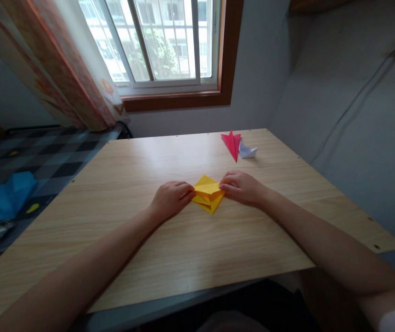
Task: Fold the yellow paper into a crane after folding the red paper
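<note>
A folded sheet of yellow origami paper [207, 185] lies on the wooden table in front of me, diamond-shaped, with layered flaps on its near half. My left hand [174, 197] pinches its left corner between thumb and fingers. At the opposite corner, my right hand [241, 185] has its thumb and fingers closed on the paper. Both wrists rest low, close to the tabletop. The fingertips partly cover the two side corners.
Toward the back right of the table [142, 253] lie a red paper plane [231, 144] and a white paper boat [248, 151]. A blue folded sheet [5, 196] rests on the checked bed cover [62, 145] at left. Behind are a window and a curtain [69, 64].
</note>
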### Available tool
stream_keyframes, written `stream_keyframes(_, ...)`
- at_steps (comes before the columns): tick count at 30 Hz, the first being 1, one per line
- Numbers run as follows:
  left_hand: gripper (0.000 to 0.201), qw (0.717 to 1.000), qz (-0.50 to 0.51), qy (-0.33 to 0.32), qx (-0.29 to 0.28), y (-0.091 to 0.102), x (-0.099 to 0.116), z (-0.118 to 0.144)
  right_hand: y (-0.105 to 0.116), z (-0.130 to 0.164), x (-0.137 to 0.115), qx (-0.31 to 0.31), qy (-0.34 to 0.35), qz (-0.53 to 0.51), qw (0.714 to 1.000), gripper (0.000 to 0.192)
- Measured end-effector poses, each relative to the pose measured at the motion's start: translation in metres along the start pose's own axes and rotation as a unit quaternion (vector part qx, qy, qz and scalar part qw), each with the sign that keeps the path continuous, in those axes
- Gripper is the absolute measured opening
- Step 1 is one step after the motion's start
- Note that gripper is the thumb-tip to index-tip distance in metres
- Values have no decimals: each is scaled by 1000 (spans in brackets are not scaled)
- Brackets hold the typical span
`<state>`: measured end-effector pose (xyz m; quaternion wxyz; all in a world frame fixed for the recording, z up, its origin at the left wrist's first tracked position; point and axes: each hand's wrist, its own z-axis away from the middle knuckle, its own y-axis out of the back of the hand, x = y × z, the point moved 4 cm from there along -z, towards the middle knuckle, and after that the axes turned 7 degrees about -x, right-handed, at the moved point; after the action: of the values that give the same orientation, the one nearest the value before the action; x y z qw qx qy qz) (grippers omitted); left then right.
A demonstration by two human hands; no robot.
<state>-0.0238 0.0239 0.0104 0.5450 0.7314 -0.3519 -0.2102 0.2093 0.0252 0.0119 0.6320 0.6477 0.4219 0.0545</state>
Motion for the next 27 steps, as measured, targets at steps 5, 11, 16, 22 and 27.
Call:
stream_keyframes(5, 22, 1000, 11, 15, -2, -1, -1, 0, 1, 2, -1, 5, 9, 13, 1000, 31)
stream_keyframes(11, 17, 1000, 7, 28, -3, 0, -1, 0, -2, 2, -1, 24, 6, 49, 998, 17)
stream_keyframes(16, 15, 1000, 17, 26, -7, 0, -1, 0, -8, 0, 1, 48, -3, 60, 997, 19)
stream_keyframes(22, 18, 999, 51, 8, -14, 0, 3, -1, -11, -1, 2, 52, -14, 76, 996, 22)
stream_keyframes(27, 24, 995, 97, 21, -1, 3, 4, -1, -11, -2, 2, 50, -26, 89, 994, 17)
